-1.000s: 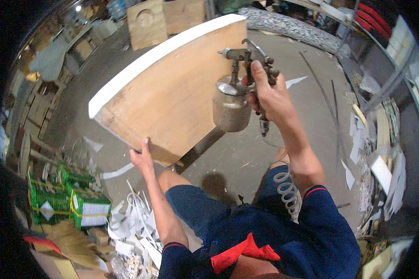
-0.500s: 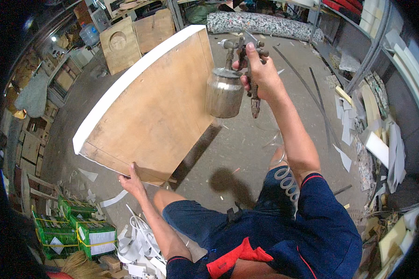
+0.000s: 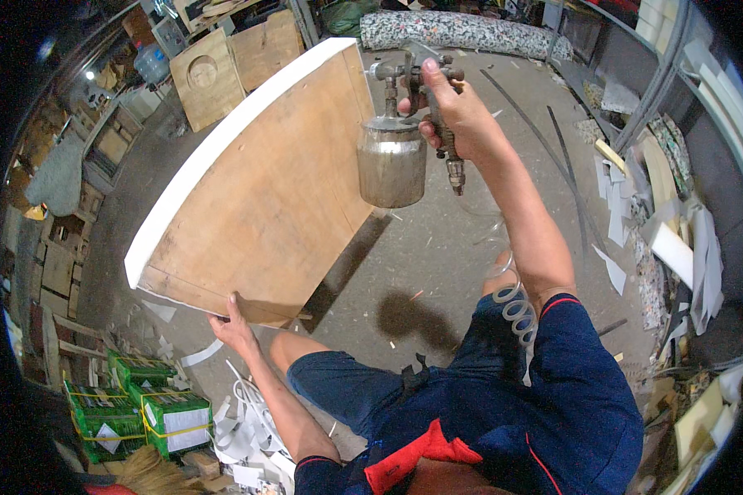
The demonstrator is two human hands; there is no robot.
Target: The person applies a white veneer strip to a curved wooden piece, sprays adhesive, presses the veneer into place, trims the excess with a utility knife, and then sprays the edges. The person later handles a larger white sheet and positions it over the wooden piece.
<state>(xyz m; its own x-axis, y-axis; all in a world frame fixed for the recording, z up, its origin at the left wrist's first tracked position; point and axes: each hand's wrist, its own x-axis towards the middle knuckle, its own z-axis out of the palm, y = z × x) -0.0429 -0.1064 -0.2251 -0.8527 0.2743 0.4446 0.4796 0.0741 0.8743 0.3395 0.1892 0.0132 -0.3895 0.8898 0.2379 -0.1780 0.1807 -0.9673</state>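
Along the near edge of the curved wooden panel [image 3: 256,190], the left hand [image 3: 235,332] has its grip closed on the rim, thumb up over the face, other fingers mostly hidden beneath. Off the panel's right edge, the right hand [image 3: 458,107] wraps a spray gun [image 3: 395,136]; its grip is closed round the handle, though I cannot tell whether the trigger is pressed. The panel itself slopes in front of the person above the floor [image 3: 470,247], and what bears its far side is out of sight.

With one hand at the rim, the panel could tip or swing if that hold slackened. The gun's cup overlaps the panel's right edge in view, so a leftward drift might knock it; the coiled hose [image 3: 522,330], right of the panel, could snag on the person's leg.

The gun's nozzle points left, toward the panel's far right corner, its cup hanging upright. The panel's long axis slants from near left to far right, its white edge strip [image 3: 223,139] bowing outward to the far left.
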